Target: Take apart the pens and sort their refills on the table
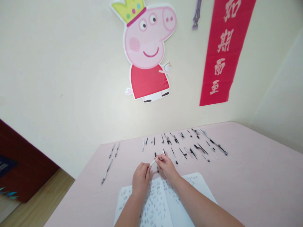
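Note:
My left hand point(141, 178) and my right hand point(166, 166) meet above the top of an open notebook point(189, 186) covered in handwriting. Both hands pinch a small white pen part point(152, 163) between their fingertips, the left at its lower end and the right at its upper end. A short black pen piece point(156, 156) lies on the pink table point(248, 176) just beyond the fingers.
Several pens and pen parts point(196, 148) lie in rows across the far side of the table. Three more pens point(111, 157) rest at the left. A cartoon pig sticker point(146, 53) and a red banner point(222, 53) hang on the wall behind. A dark red cabinet point(21, 164) stands on the left.

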Tool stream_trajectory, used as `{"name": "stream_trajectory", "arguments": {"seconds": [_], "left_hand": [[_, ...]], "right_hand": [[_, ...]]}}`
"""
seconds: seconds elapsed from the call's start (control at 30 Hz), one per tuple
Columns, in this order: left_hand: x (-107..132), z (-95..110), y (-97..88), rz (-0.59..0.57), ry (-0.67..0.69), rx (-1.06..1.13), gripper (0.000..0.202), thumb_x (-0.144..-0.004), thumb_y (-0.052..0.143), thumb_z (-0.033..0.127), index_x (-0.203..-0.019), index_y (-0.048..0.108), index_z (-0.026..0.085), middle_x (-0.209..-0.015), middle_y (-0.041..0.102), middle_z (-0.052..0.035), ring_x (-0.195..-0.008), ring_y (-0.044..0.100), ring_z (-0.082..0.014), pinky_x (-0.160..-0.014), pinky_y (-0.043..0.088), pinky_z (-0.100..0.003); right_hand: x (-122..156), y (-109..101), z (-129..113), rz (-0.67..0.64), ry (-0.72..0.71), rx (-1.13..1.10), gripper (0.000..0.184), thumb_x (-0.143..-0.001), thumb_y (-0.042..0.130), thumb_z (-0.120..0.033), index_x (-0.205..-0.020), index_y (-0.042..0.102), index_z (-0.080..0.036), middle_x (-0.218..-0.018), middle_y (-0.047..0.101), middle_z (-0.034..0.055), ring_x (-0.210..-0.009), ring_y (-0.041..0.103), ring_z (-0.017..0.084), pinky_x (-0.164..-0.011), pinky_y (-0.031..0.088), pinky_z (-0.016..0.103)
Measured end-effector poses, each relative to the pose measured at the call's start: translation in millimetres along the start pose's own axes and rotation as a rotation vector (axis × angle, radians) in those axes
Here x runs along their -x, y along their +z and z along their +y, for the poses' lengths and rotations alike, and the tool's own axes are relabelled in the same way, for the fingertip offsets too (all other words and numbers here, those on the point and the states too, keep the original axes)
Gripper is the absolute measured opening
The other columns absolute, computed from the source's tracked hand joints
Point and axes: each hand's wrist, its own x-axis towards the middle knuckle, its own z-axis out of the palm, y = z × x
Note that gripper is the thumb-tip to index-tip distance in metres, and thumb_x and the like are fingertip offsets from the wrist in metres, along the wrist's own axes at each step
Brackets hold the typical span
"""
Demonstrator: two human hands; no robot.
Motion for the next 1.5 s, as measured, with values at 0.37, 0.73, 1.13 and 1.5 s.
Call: {"name": "stream_trajectory", "arguments": {"seconds": [0.37,0.73,1.13,1.5], "left_hand": [[0,-3,0.6,0.005,-0.023,-0.018,0.026,-0.088,0.035,0.030,-0.083,0.059,0.020,-0.078,0.058,-0.0048,-0.076,0.057,-0.0183,-0.069,0.044,-0.032],[0,-5,0.8,0.016,-0.053,-0.042,0.019,-0.085,0.041,0.026,-0.082,0.059,0.020,-0.079,0.060,-0.0042,-0.076,0.057,-0.0180,-0.068,0.044,-0.030],[-1,-10,1.0,0.035,-0.112,-0.042,0.018,-0.083,0.041,0.026,-0.081,0.057,0.019,-0.080,0.058,-0.0044,-0.078,0.056,-0.0188,-0.070,0.043,-0.032],[-3,9,0.0,0.006,-0.228,0.142,0.027,-0.086,0.035,0.036,-0.088,0.056,0.019,-0.077,0.062,-0.0032,-0.071,0.057,-0.0168,-0.065,0.041,-0.027]], "right_hand": [[-3,-6,-1,0.117,-0.006,-0.131,0.032,-0.065,0.066,-0.045,-0.078,0.059,-0.017,-0.053,0.047,-0.0059,-0.043,0.038,0.007,-0.041,0.026,0.019],[-7,-11,-10,0.282,-0.055,-0.144,0.028,-0.067,0.065,-0.043,-0.077,0.056,-0.018,-0.056,0.050,-0.0047,-0.045,0.040,0.008,-0.042,0.029,0.021],[-22,-40,-19,0.570,-0.134,-0.141,0.029,-0.068,0.062,-0.043,-0.081,0.054,-0.019,-0.054,0.049,-0.0063,-0.047,0.044,0.009,-0.045,0.033,0.021],[-2,2,-12,0.080,0.045,-0.148,0.034,-0.061,0.069,-0.042,-0.078,0.059,-0.014,-0.055,0.054,-0.0044,-0.042,0.043,0.006,-0.038,0.032,0.017]]}}
